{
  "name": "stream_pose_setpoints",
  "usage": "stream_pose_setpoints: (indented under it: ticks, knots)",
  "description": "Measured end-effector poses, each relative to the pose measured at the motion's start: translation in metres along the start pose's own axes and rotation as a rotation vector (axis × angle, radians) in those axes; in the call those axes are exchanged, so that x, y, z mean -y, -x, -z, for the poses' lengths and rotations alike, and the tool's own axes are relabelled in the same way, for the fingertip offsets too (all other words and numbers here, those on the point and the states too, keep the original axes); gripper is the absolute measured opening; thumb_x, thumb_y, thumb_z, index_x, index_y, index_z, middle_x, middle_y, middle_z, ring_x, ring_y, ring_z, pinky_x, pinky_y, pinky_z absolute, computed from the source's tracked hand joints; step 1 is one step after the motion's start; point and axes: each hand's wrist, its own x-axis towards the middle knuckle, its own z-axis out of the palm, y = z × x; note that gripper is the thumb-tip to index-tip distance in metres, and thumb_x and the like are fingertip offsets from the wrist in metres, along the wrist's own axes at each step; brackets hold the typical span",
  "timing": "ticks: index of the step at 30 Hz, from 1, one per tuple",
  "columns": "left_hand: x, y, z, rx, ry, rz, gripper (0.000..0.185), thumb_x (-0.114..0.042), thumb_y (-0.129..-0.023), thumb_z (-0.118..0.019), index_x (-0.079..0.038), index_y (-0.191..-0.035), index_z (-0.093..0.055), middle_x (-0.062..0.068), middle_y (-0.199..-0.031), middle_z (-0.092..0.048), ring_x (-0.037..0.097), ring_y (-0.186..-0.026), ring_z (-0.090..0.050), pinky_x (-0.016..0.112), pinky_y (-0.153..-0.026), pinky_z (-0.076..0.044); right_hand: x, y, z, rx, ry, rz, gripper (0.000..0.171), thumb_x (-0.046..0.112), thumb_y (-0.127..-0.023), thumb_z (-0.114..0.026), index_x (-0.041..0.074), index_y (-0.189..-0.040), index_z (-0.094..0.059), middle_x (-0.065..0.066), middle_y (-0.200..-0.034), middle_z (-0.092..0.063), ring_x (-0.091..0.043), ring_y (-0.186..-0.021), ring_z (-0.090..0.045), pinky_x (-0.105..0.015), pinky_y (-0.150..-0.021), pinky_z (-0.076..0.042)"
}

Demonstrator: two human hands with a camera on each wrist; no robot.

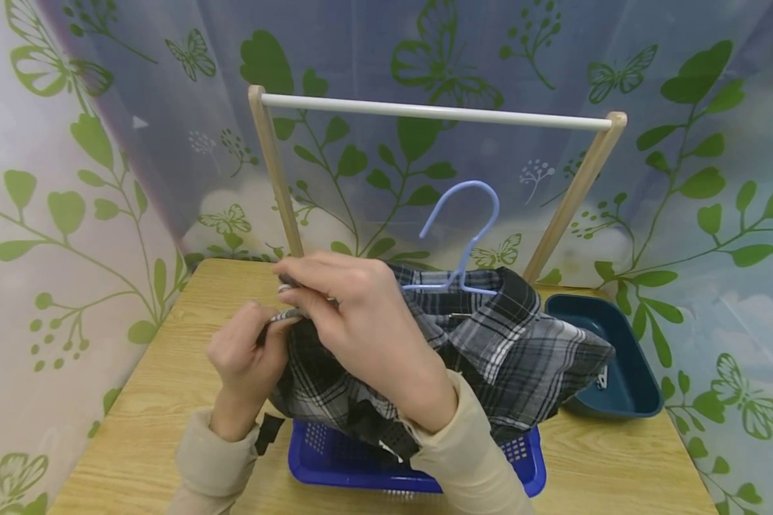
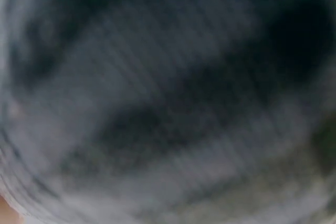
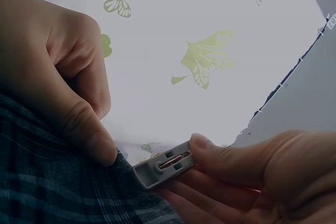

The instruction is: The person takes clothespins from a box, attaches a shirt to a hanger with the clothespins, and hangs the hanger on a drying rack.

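A grey clothes peg (image 3: pixel 160 165) is pinched between the thumb and fingers of the right hand (image 1: pixel 361 325) and is set against the edge of a plaid shirt (image 1: pixel 489 343). The shirt edge just beside the peg is pinched by the left hand (image 1: pixel 245 357), whose thumb is pressed onto the cloth. The shirt is draped on a light blue hanger (image 1: pixel 460 236), whose hook is seen rising above the collar, and the bundle is held over a blue basket (image 1: pixel 361 465). The left wrist view is filled by blurred dark cloth, so nothing more can be told there. Behind the shirt a wooden rack (image 1: pixel 273 179) with a white rail (image 1: pixel 434 112) is stood on the wooden table (image 1: pixel 161 379). To the right of the shirt a dark teal tray (image 1: pixel 625 357) is placed, with a small pale item inside it that is too small to be told.
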Motion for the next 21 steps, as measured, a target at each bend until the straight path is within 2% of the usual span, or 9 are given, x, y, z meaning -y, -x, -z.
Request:
stream_pose_setpoints:
  ticks: [7, 15, 21]
  knots:
    - [0.0003, 0.0004, -0.0011, -0.011, 0.008, -0.003, 0.051, -0.036, -0.098, -0.062, -0.003, -0.060, -0.053, 0.004, -0.052, -0.041, 0.012, -0.040, -0.027, 0.026, -0.039, -0.021, 0.0011, 0.0009, 0.0008, 0.032, 0.058, -0.008, 0.022, 0.006, -0.096, -0.066, 0.002, -0.117, -0.070, -0.006, -0.103, -0.069, -0.009, -0.071, -0.052, -0.020, -0.065, -0.042]
    - [0.0001, 0.0010, -0.0012, -0.006, 0.015, 0.004, 0.051, -0.036, -0.098, -0.062, -0.003, -0.060, -0.052, 0.004, -0.052, -0.038, 0.010, -0.041, -0.024, 0.025, -0.040, -0.020, 0.0015, 0.0009, 0.0014, 0.055, 0.067, -0.036, 0.029, 0.007, -0.096, -0.066, 0.001, -0.125, -0.066, -0.006, -0.107, -0.069, -0.009, -0.071, -0.054, -0.020, -0.064, -0.043]
    - [-0.0016, -0.0016, -0.0015, -0.017, 0.022, 0.007, 0.052, -0.036, -0.098, -0.062, -0.003, -0.059, -0.051, 0.004, -0.052, -0.038, 0.011, -0.042, -0.025, 0.025, -0.041, -0.019, 0.0024, 0.0026, 0.0031, 0.009, 0.007, -0.031, 0.031, 0.008, -0.096, -0.066, 0.000, -0.127, -0.064, -0.009, -0.112, -0.068, -0.010, -0.088, -0.063, -0.016, -0.076, -0.049]
